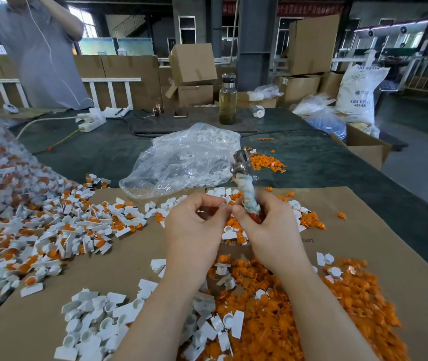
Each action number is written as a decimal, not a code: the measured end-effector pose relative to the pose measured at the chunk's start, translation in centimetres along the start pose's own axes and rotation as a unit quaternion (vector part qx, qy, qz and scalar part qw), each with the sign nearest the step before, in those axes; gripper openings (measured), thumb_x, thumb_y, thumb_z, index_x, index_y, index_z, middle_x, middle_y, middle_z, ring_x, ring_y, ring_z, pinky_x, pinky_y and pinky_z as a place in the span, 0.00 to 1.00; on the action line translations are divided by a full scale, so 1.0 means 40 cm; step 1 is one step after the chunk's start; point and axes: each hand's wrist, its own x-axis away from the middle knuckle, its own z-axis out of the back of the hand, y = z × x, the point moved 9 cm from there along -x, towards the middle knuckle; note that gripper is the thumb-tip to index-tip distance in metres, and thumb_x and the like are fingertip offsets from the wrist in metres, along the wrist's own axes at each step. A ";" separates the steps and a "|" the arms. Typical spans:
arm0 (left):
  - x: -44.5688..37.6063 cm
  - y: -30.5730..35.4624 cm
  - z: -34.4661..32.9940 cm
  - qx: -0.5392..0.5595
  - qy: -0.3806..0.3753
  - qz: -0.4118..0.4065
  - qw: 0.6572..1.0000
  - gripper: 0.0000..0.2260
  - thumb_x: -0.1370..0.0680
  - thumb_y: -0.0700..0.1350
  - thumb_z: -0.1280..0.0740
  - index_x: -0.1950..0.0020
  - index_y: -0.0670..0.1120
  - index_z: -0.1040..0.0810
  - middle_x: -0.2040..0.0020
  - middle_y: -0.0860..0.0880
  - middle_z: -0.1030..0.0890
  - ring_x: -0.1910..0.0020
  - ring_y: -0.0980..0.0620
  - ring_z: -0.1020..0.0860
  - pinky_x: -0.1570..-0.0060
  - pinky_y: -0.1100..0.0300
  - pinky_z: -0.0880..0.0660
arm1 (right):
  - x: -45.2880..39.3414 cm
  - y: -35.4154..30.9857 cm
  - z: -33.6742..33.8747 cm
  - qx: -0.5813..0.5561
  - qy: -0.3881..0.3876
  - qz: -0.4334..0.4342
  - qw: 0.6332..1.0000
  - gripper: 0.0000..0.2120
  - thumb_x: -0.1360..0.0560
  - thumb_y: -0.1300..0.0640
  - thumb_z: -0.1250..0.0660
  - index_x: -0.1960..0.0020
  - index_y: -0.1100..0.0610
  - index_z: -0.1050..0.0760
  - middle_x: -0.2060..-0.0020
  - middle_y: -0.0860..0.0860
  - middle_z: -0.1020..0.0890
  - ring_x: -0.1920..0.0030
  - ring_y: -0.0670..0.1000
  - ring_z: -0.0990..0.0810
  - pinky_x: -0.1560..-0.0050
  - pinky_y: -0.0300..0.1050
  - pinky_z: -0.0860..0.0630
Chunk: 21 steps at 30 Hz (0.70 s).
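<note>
Two hands meet above the desk (312,157): your left hand (194,225) pinches a small white piece (222,205), and your right hand (267,230) grips cloth-wrapped pliers (246,188). A loosened pinch could drop the white piece into the orange pile (273,321).

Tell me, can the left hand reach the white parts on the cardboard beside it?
Probably yes. The white parts lie uncovered on the cardboard beside the left forearm. But the left hand pinches a small white piece, and the right hand grips the wrapped tool.
</note>
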 end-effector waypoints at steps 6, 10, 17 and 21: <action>0.003 0.012 0.001 -0.008 0.001 -0.025 1.000 0.08 0.27 0.45 0.23 0.61 0.57 0.18 0.63 0.65 0.18 0.63 0.66 0.21 0.66 0.75 0.28 | 0.001 0.005 0.001 -0.030 0.007 -0.021 0.999 0.07 0.24 0.54 0.30 0.59 0.49 0.25 0.72 0.34 0.23 0.71 0.38 0.25 0.71 0.30 0.31; 0.005 0.016 0.000 -0.010 0.001 -0.035 0.999 0.09 0.27 0.44 0.24 0.61 0.57 0.19 0.62 0.65 0.18 0.62 0.66 0.21 0.65 0.74 0.28 | -0.001 0.004 -0.002 -0.029 -0.001 -0.020 0.999 0.07 0.23 0.54 0.30 0.59 0.49 0.26 0.73 0.33 0.24 0.70 0.37 0.25 0.71 0.30 0.31; -0.020 -0.025 0.027 0.055 0.012 0.027 0.998 0.04 0.26 0.42 0.25 0.57 0.50 0.17 0.63 0.55 0.15 0.62 0.58 0.17 0.60 0.65 0.22 | 0.017 0.037 -0.021 -0.055 -0.179 -0.093 0.978 0.10 0.30 0.47 0.30 0.53 0.51 0.22 0.66 0.43 0.21 0.65 0.41 0.23 0.63 0.37 0.26; -0.032 -0.036 0.038 0.131 -0.003 0.047 0.990 0.04 0.25 0.38 0.27 0.55 0.47 0.17 0.63 0.52 0.14 0.63 0.56 0.15 0.60 0.66 0.21 | 0.039 0.036 -0.039 -0.030 -0.265 -0.112 0.957 0.14 0.29 0.50 0.30 0.48 0.56 0.23 0.54 0.59 0.18 0.54 0.57 0.18 0.51 0.54 0.21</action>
